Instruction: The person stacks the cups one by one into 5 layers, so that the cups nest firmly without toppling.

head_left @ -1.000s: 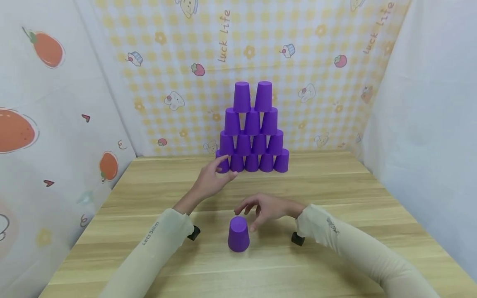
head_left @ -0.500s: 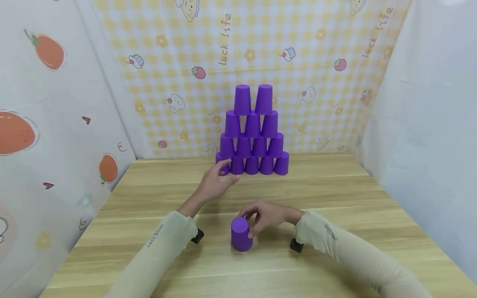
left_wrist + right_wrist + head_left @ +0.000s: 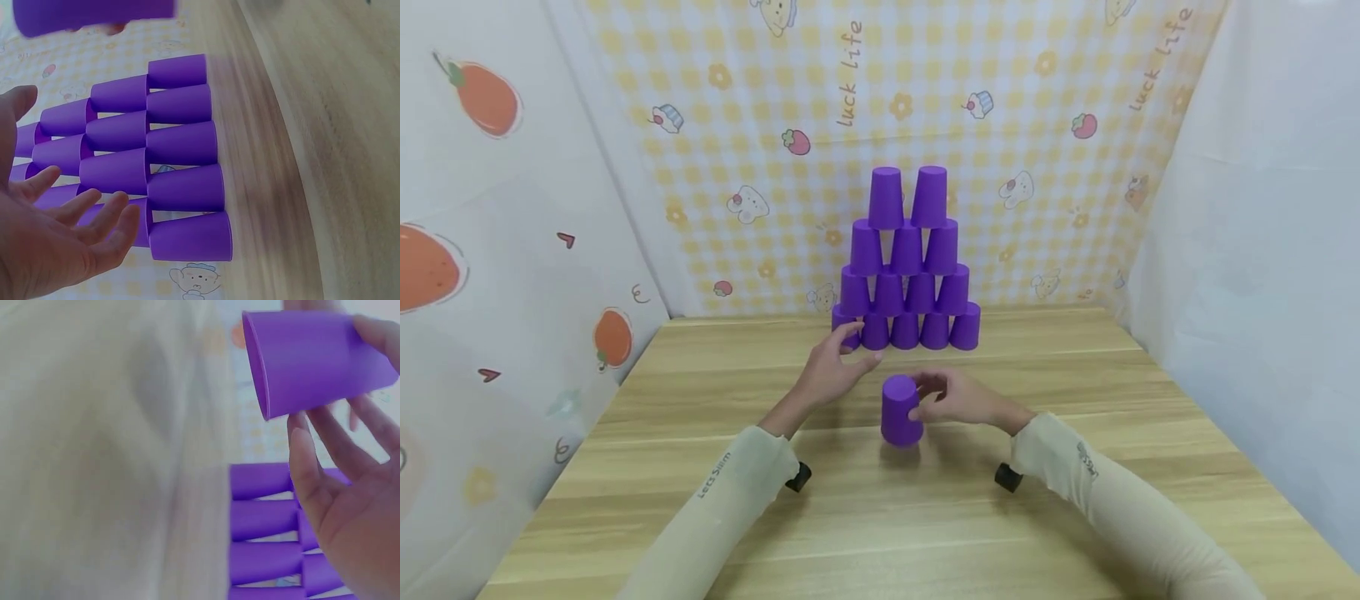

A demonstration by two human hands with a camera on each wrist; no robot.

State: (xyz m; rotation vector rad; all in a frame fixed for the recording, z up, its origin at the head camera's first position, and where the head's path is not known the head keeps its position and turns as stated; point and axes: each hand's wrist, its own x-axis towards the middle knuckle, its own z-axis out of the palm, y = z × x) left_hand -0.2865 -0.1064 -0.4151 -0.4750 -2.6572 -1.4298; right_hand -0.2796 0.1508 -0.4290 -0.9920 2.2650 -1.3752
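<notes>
A single purple cup, upside down, hangs just above the wooden table with its shadow beneath. My right hand grips it between thumb and fingers from the right side. The right wrist view shows the cup with its open rim and the hand's fingers around its body. My left hand holds nothing; its fingers are apart, close to the lower left of a pyramid of upside-down purple cups. The pyramid's top row has two cups side by side. In the left wrist view, the left palm faces the stack.
The pyramid stands at the back of the wooden table, near a yellow checked cloth. White cloths hang along both sides. A small black wrist device sits under the right sleeve, another under the left.
My right hand closes on the single cup, lifts it off the table and carries it forward and slightly right. The left hand stays nearly still beside the pyramid.
</notes>
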